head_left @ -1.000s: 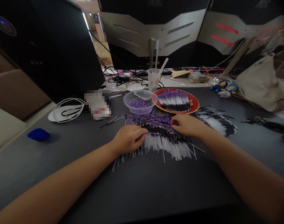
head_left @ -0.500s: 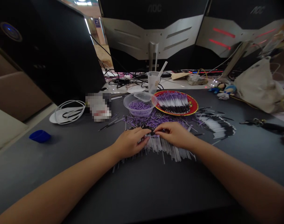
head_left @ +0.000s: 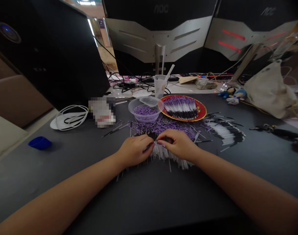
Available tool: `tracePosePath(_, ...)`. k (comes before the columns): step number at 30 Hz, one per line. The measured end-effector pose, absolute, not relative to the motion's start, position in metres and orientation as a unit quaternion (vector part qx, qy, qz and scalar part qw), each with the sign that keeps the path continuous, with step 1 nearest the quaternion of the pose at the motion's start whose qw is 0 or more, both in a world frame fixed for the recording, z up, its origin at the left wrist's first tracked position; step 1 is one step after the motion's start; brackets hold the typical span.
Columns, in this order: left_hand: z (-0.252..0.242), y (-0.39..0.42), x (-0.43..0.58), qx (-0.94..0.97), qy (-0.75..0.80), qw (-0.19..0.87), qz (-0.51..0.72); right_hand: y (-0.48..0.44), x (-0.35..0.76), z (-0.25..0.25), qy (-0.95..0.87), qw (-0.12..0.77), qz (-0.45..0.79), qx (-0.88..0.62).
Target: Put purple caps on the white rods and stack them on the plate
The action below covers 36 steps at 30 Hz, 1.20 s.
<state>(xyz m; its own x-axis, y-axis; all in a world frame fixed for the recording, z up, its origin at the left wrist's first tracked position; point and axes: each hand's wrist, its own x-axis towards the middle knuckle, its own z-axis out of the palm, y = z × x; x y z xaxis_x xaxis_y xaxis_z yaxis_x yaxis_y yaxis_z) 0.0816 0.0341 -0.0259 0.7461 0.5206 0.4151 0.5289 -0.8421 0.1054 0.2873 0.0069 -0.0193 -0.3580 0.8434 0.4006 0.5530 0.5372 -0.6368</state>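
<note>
My left hand (head_left: 135,150) is closed, its thumb and fingers pinched together over the near pile; what sits in the pinch is mostly hidden. Opposite it, my right hand (head_left: 180,144) pinches a thin purple-tipped stick (head_left: 163,145), its stem pointing toward the left fingers. Beneath both hands lies a heap of thin translucent white tubes (head_left: 163,154) with black ends (head_left: 145,130). Just behind are scattered loose purple sticks (head_left: 169,124). A clear plastic bowl (head_left: 149,119) is filled with more purple pieces. Beside it, a red plate (head_left: 202,112) carries a neat row of purple, white and black sticks (head_left: 180,107).
Another row of white and black tubes (head_left: 223,132) lies to the right, near keys (head_left: 266,128). A plastic cup (head_left: 160,86) stands behind the bowl. At left are a blue cap-like object (head_left: 39,143) and a coiled white cable (head_left: 74,116). Monitors (head_left: 161,36) stand behind.
Both hands have shifted slightly left and come closer together. The purple-tipped stick in my right fingers shows more clearly now. The whole view has moved slightly.
</note>
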Motion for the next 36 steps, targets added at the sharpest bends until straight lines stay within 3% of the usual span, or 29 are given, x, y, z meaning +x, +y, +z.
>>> tracePosePath(4,-0.026,0.038,0.079,-0.92,-0.327,0.013,-0.215,0.011,0.295,-0.019,-0.775,0.378,0.211,-0.46)
tracePosePath(9,-0.026,0.042,0.075,-0.924,-0.307,0.001,-0.227,0.014,0.296,-0.022,-0.692,0.415,0.336,-0.486)
tracePosePath(15,-0.025,0.043,0.076,-0.896,-0.254,0.177,-0.318,0.014,0.292,-0.018,-0.594,0.442,0.458,-0.493)
tracePosePath(18,-0.026,0.044,0.074,-0.912,-0.219,0.206,-0.281,0.015,0.293,-0.015,-0.561,0.448,0.501,-0.484)
tracePosePath(23,-0.027,0.042,0.072,-0.95,-0.139,0.115,-0.255,0.016,0.293,-0.016,-0.554,0.455,0.526,-0.457)
tracePosePath(29,-0.028,0.037,0.075,-0.94,-0.162,-0.059,-0.295,0.018,0.295,-0.015,-0.495,0.504,0.548,-0.448)
tracePosePath(36,-0.035,0.043,0.075,-0.919,-0.232,-0.096,-0.304,0.015,0.3,-0.008,-0.488,0.558,0.554,-0.38)
